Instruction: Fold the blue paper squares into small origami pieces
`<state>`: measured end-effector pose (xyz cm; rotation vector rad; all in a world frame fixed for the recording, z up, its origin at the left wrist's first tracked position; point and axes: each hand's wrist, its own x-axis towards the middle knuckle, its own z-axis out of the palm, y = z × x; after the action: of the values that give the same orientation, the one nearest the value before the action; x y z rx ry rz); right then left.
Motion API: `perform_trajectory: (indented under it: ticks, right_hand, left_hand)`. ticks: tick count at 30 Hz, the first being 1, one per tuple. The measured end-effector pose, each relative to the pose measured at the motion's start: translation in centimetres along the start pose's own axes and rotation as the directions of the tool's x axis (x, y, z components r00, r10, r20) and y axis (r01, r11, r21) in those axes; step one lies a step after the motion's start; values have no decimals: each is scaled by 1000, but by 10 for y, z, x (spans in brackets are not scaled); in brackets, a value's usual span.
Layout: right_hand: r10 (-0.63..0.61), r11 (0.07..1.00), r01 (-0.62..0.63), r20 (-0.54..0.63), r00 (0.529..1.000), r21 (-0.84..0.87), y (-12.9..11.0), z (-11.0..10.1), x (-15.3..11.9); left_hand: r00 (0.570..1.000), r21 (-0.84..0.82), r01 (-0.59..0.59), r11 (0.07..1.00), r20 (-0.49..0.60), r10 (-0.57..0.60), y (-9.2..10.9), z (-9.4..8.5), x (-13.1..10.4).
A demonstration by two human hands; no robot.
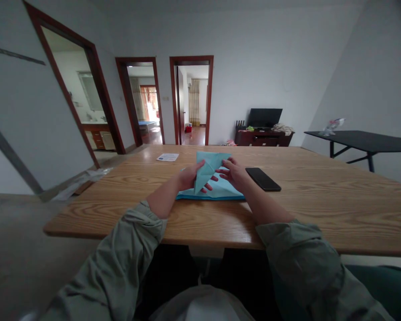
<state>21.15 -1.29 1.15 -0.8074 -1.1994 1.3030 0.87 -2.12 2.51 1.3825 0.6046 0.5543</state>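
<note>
A folded sheet of light blue paper [209, 167] is held up above the table, with slanting edges and creases showing. My left hand [191, 176] grips its left side, thumb in front and fingers behind. At the upper right corner, my right hand [234, 173] pinches the paper between thumb and fingers. Beneath both hands lies a stack of blue paper [220, 191] on the wooden table [207, 223], partly hidden by the hands and the folded sheet.
A black smartphone [263, 179] lies just right of my right hand. Farther back on the left is a small white printed card [167, 157]. A black folding table [364, 139] stands at the right. Beyond the table's far edge is a TV cabinet [263, 139].
</note>
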Motion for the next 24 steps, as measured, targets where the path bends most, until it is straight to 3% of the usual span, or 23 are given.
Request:
perform_trajectory:
  ticks: [2,5,7,10,17,20,24]
  right_hand:
    - [-2,1000,0,-71,997,-21,-1,8,-3]
    - [-41,997,35,-93,995,-73,0,23,-8]
    - [-95,990,86,-74,993,-115,2,31,-9]
    - [-175,975,161,-86,981,-153,5,35,-9]
    - [-402,869,324,-149,904,-374,4,22,-6]
    - [-500,789,368,-166,850,-492,4,19,-5]
    - [-546,737,372,-172,820,-564,3,18,-6]
  left_hand:
    - [976,141,-92,986,-181,118,-6,3,9]
    - [886,395,-161,905,-346,309,-15,5,22]
    - [865,488,-177,855,-337,371,-19,8,26]
    - [873,524,-218,823,-272,404,-19,15,24]
    - [844,524,-387,759,-129,520,-5,24,9]
    - [849,496,-391,775,-131,512,-5,19,10]
    - [853,379,-391,839,-193,485,-7,16,12]
